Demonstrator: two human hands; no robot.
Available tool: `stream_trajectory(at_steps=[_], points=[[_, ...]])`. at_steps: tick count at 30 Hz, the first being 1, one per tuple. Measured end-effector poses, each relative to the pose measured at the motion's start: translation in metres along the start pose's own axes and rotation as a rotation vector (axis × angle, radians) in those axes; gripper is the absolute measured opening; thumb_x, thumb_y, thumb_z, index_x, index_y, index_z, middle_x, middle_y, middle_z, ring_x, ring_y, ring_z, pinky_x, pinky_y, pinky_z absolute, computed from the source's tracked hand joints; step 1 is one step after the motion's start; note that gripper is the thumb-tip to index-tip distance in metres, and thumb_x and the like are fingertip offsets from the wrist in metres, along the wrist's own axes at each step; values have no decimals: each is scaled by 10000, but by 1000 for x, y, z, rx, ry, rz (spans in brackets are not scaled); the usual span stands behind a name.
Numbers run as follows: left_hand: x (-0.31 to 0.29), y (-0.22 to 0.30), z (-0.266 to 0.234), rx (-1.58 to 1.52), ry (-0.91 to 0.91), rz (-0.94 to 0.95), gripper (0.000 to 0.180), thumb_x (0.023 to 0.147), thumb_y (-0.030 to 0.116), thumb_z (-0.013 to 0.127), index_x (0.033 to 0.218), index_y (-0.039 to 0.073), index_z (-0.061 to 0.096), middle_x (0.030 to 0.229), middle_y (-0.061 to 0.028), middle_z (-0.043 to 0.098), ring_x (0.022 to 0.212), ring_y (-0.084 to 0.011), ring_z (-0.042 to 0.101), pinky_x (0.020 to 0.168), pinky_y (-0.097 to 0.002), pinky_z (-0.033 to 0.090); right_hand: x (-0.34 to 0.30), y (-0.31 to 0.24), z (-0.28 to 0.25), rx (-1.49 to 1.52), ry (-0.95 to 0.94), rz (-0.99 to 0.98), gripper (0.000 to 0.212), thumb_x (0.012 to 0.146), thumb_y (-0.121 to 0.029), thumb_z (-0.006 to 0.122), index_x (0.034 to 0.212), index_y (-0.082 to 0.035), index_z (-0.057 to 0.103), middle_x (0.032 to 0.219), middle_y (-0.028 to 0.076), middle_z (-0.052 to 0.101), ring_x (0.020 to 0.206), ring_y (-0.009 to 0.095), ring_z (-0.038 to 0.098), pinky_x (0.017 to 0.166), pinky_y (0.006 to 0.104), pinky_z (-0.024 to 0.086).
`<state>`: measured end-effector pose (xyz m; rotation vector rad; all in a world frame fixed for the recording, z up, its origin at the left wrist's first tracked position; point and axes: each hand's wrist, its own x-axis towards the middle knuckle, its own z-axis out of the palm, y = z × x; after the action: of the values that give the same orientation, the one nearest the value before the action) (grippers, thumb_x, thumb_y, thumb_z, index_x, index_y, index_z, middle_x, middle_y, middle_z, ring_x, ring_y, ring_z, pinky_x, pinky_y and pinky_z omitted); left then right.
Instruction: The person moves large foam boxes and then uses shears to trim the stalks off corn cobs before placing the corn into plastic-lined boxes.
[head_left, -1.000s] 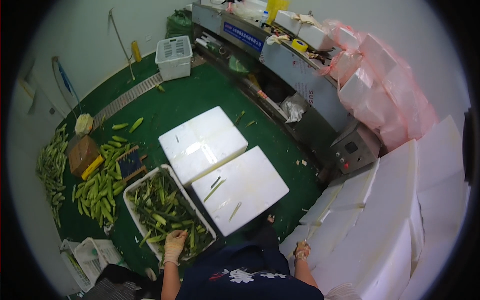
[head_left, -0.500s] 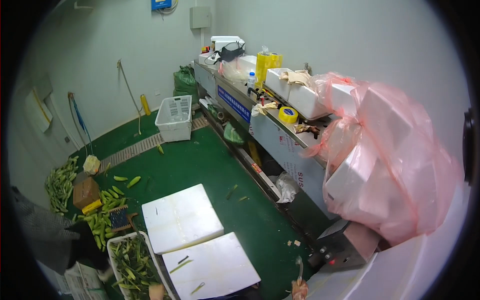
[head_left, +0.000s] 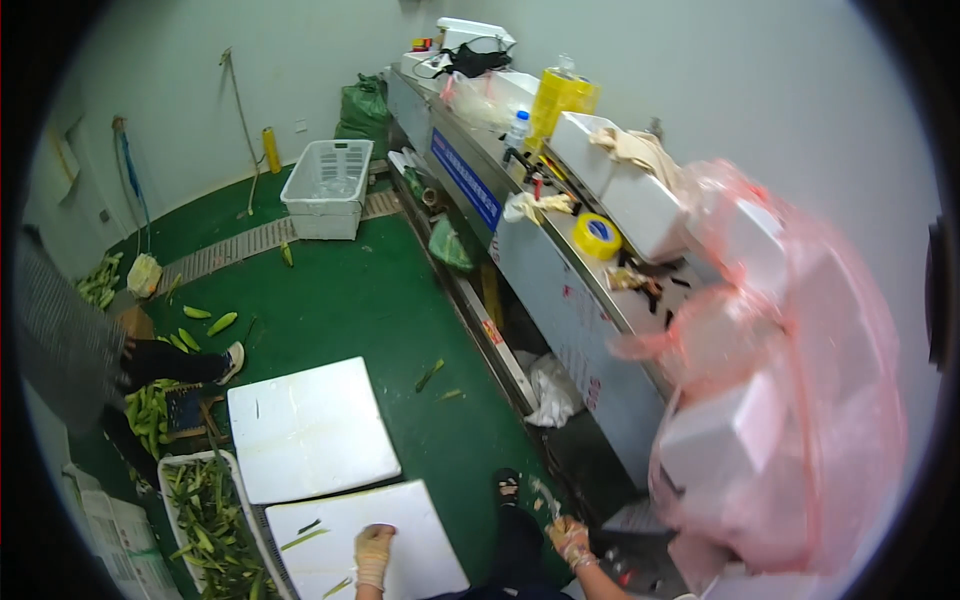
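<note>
My left hand (head_left: 374, 556), in a pale glove, is above the nearer white foam box (head_left: 430, 530). Its fingers look curled together, and no object shows in them. A few strips of green husk (head_left: 304, 540) lie on that box beside the hand. To the right, my gloved right hand (head_left: 571, 541) is closed on a thin, pale blade-like tool (head_left: 552, 506) pointing away from me; its exact kind is too small to tell. A second white foam box (head_left: 314, 430) lies just beyond the first. Left of both stands a white crate (head_left: 166, 490) full of green husks.
A person (head_left: 62, 335) stands at the left beside green corn ears (head_left: 150, 415) and a low stool (head_left: 188, 410). A steel counter (head_left: 560, 300) runs along the right, holding yellow tape (head_left: 597, 236). Pink bags of foam boxes (head_left: 820, 400) bulge nearby. An openwork white basket (head_left: 325, 215) stands far back.
My view has shifted, bringing both hands further into the picture. My left hand now shows over the nearer foam box. The person at the left has stepped forward, with a foot now showing on the floor.
</note>
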<state>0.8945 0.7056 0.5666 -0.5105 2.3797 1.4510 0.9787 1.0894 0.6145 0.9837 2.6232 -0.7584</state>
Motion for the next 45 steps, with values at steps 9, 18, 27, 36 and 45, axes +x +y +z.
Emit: stream_trajectory(at_steps=[9,18,27,36,45], points=[[101,222,162,-2,-121,30,283,836,315,629,986,80,676,945,-130,669,899,-288,635,789,-336,496,231,-39,36,510,-170,619,152,808,-169,622,809,-17,612,642,90,596,532,190,558,495,345,446],[103,62,126,365,-156,-497,359,799,319,531,917,11,673,927,-220,659,897,-358,627,829,-394,480,400,-52,12,100,-175,-267,184,710,-64,674,644,-25,507,556,30,451,535,152,401,528,347,377],[-14,-36,152,381,-27,-999,213,851,169,508,892,73,694,900,-134,695,838,-279,669,740,-405,527,373,-326,48,-605,-802,-1094,330,773,-346,650,867,-34,599,792,133,654,757,291,639,655,373,488],[210,-51,203,-152,654,-918,209,844,152,498,744,29,634,789,-220,648,766,-385,634,701,-449,506,373,-574,198,-678,-1006,-1367,212,823,-247,672,959,-86,646,796,60,671,785,209,653,702,305,504],[332,-138,150,-625,1507,-1305,519,877,283,581,1175,-132,492,1010,-255,613,910,-334,598,775,-406,492,248,-813,619,-757,-978,-2157,279,792,-332,563,904,-76,568,968,178,583,908,366,563,752,475,466]])
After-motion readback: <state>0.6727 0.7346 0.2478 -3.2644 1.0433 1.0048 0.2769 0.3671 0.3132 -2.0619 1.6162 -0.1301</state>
